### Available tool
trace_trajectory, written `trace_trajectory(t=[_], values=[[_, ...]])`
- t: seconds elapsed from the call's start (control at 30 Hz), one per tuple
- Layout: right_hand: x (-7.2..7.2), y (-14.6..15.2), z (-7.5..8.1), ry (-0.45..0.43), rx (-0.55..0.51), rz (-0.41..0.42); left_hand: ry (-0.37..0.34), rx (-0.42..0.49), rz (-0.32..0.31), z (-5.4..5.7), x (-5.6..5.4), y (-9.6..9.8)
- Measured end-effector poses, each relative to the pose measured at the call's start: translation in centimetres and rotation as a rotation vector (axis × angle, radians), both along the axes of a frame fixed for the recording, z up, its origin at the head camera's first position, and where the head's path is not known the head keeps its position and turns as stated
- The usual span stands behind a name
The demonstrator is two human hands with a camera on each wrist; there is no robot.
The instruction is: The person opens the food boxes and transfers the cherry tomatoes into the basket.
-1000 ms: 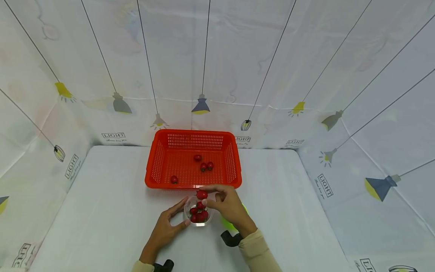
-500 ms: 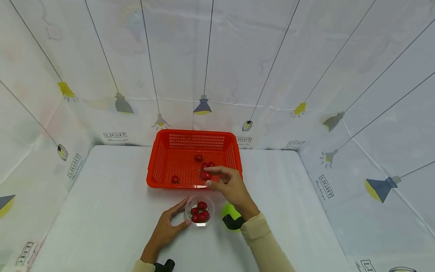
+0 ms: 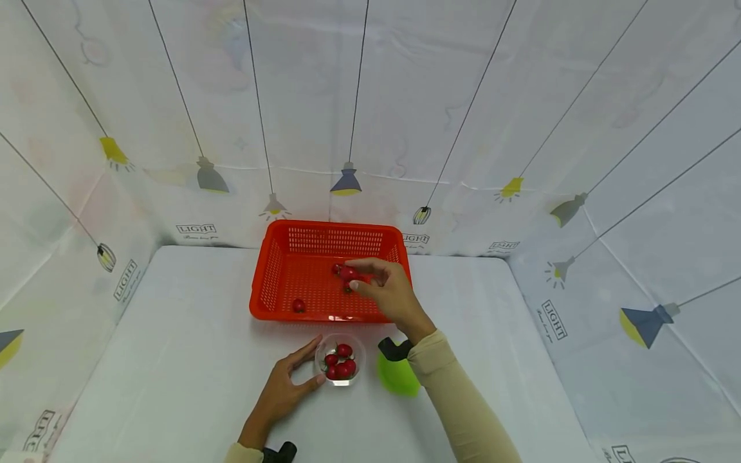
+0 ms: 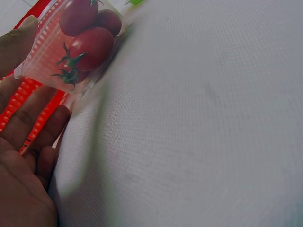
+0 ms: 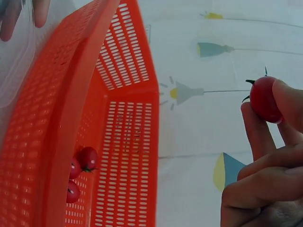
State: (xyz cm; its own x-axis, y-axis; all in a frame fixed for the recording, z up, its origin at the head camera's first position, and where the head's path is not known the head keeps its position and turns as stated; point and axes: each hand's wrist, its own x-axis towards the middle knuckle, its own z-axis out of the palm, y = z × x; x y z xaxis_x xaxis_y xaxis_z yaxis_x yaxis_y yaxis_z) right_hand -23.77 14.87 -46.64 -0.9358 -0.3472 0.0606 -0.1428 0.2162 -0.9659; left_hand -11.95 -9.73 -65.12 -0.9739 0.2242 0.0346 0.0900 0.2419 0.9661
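My right hand (image 3: 390,292) pinches a cherry tomato (image 5: 265,100) between thumb and fingertips, above the red plastic basket (image 3: 272,228). Green sepals stick out from the held tomato. Over the table in front of the basket, my left hand (image 3: 283,389) grips a small clear plastic cup (image 4: 40,66), thumb on one side and fingers on the other. Several red cherry tomatoes (image 4: 92,47) lie inside the cup. In the basket, one tomato (image 3: 298,305) sits near the front left; others (image 5: 87,158) lie close together, partly hidden behind my right hand in the head view.
A bright green round object (image 3: 398,379) lies on the white table (image 3: 191,321) right of the cup, partly under my right wrist. At the table's back edge rises a pale sheet (image 3: 289,128) printed with hanging lamps, just behind the basket. Black straps cross both wrists.
My right hand has lifted the pinched tomato from over the cup and carried it forward above the basket. The left hand and the cup have stayed in place.
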Motion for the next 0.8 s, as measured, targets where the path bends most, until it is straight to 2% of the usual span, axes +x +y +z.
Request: trace_trajectory(t=[0.23,0.43,0.8], values=[[-1.8,-0.9,-0.2,-0.025,0.020,0.005,0.011,-0.007,-0.001,-0.2,0.0,-0.2],[-4.0,-2.0,-0.9,-0.029,0.079,0.013,0.004,0.001,0.011,0.1,0.1,-0.2],[-7.5,-3.1,-2.4,-0.105,0.211,0.092,-0.017,0.012,0.010,0.4,0.2,0.0]])
